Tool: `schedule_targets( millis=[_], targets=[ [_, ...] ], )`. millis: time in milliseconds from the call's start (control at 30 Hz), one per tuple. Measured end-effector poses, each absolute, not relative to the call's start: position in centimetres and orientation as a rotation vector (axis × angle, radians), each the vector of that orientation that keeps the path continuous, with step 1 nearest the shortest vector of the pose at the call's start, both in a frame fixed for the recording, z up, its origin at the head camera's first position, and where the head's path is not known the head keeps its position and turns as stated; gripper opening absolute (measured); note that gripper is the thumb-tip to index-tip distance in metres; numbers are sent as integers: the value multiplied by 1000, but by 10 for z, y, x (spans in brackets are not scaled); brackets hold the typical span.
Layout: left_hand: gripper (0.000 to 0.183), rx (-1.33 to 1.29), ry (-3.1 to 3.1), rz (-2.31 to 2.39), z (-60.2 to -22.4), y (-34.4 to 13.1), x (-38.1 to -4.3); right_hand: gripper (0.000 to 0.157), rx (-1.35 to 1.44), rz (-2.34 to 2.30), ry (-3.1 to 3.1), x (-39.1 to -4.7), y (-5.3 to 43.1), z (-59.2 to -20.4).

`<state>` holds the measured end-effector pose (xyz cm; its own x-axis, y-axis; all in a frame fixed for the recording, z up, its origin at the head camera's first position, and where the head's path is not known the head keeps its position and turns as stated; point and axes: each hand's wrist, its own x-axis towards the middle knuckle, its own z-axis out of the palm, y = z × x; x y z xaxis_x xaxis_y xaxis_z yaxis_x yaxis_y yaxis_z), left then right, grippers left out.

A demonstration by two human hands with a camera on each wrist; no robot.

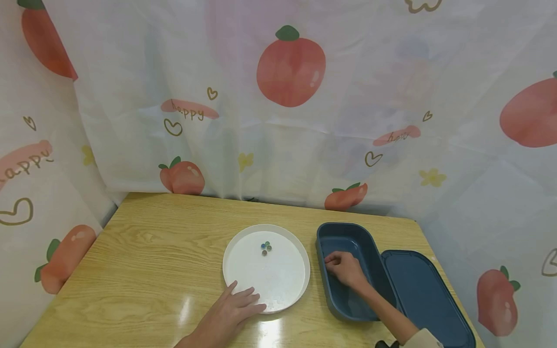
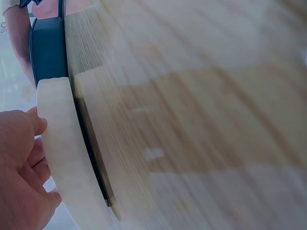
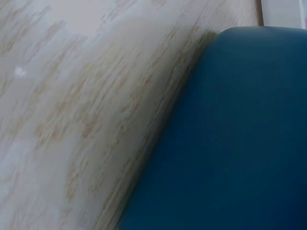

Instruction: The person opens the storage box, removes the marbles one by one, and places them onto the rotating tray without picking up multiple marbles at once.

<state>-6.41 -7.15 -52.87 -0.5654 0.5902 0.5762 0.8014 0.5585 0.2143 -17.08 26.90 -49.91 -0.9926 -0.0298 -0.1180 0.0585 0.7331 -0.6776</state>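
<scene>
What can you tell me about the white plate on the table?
The white plate is round and shallow, with a raised rim; it looks like plastic. It lies right side up on the table, left of the blue box and apart from it. Four small marbles sit inside, and the left hand rests on its near-left rim.

Whether the right hand [image 1: 344,269] pinched anything inside the blue box [image 1: 356,303] could not be told. Four tiny balls [image 1: 269,248] were too small for detail. The head view's near edge cut off the lid [image 1: 428,295], sleeve [image 1: 421,339] and a dark object [image 1: 385,344].
</scene>
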Motion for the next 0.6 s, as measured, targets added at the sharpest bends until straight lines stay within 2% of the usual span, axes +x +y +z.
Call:
schedule_targets(
  millis=[600],
  targets=[
    [38,-1135,-2332,-629,-530,-72,-65,5,-6,-1070,2864,-172,270,-502]
  ],
)
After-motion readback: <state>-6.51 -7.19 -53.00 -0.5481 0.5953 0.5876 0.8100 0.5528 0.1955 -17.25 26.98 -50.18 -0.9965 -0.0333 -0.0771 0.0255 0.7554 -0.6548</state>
